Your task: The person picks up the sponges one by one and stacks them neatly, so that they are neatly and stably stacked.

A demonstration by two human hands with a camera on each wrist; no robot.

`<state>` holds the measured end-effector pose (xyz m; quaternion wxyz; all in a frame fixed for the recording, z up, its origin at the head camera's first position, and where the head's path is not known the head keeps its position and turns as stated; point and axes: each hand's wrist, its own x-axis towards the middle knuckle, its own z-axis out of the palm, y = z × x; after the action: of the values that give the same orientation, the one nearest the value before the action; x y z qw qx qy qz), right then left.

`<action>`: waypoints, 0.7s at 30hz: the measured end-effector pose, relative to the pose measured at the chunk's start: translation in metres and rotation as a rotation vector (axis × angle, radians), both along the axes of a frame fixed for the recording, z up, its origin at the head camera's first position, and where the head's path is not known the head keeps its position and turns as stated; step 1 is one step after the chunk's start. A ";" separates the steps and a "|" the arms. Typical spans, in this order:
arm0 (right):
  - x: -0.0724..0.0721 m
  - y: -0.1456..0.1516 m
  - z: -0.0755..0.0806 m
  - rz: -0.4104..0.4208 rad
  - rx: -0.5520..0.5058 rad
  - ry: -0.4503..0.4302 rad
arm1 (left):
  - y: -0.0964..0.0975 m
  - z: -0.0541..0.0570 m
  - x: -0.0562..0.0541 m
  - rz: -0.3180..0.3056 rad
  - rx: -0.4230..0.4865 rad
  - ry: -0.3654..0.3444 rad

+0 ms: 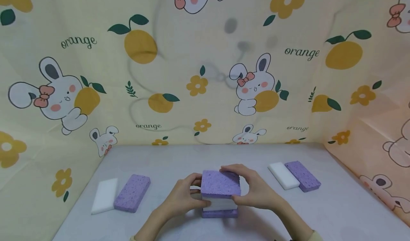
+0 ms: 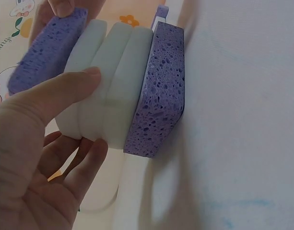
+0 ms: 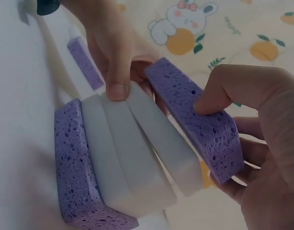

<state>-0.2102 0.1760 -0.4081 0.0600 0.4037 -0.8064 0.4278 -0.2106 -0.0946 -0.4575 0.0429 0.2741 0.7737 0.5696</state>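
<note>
A stack stands on the table in front of me: a purple sponge (image 1: pixel 219 214) at the bottom, three white sponges (image 2: pixel 113 81) above it, and another purple sponge (image 1: pixel 220 182) on top. My left hand (image 1: pixel 182 197) grips the white sponges from the left, its thumb on their near side and fingers round the far side. With thumb and fingers, my right hand (image 1: pixel 257 189) holds the top purple sponge by its right end. In the right wrist view that sponge is tilted, with a gap between it and the upper white sponge (image 3: pixel 161 139) at one end.
On the table's left lie a white sponge (image 1: pixel 105 196) and a purple sponge (image 1: pixel 132 193), side by side. Another white sponge (image 1: pixel 283 176) and purple sponge (image 1: pixel 302 176) lie at the right. A printed cloth (image 1: pixel 198 48) hangs behind and along both sides.
</note>
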 end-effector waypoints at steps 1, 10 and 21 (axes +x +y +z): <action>-0.002 0.000 -0.001 0.007 0.000 -0.004 | 0.000 0.000 0.000 -0.001 0.002 -0.003; -0.008 0.000 -0.004 0.067 0.029 -0.099 | 0.001 0.000 0.001 0.002 -0.003 0.005; -0.016 0.006 -0.009 0.103 -0.053 -0.220 | 0.001 0.000 -0.001 0.006 0.010 -0.001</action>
<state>-0.2263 0.1824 -0.4169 -0.0403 0.3937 -0.7748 0.4931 -0.2118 -0.0934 -0.4579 0.0402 0.2714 0.7717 0.5737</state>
